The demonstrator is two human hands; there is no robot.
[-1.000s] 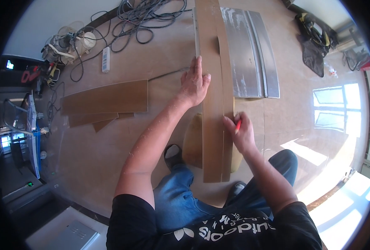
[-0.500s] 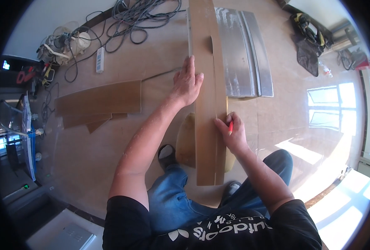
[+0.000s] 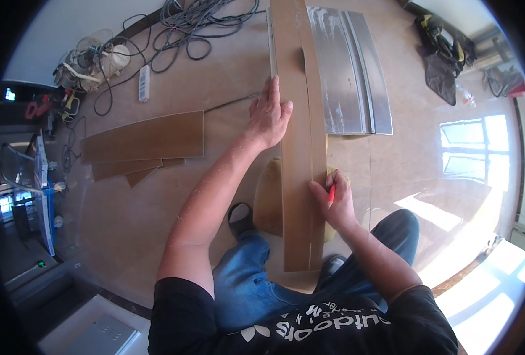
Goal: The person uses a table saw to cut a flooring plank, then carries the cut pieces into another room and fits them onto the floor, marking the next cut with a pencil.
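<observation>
A long brown board [image 3: 298, 236] lies lengthways before me, a narrow strip or line along its right side. My left hand [image 3: 267, 118] rests on the board's left edge, fingers stretched out. At the right edge, lower down, my right hand [image 3: 337, 204] is closed around a red pencil or marker [image 3: 332, 195], its thumb on the board. Beside the board's far half lies a metal plate [image 3: 339, 71] with a grooved rail along it. Under the near half is a yellowish padded piece [image 3: 266, 195], possibly a stool, partly hidden.
Several brown offcut boards [image 3: 144, 133] lie at the left. Coiled cables [image 3: 197, 26], a white power strip [image 3: 145, 83] and tools [image 3: 88, 68] are at the back left. A dark bag [image 3: 440, 77] lies at the back right, and my legs and feet are below the board.
The board has slid toward me, its near end now lower in the picture. My right hand has moved toward me with the pencil; my left hand still rests on the board.
</observation>
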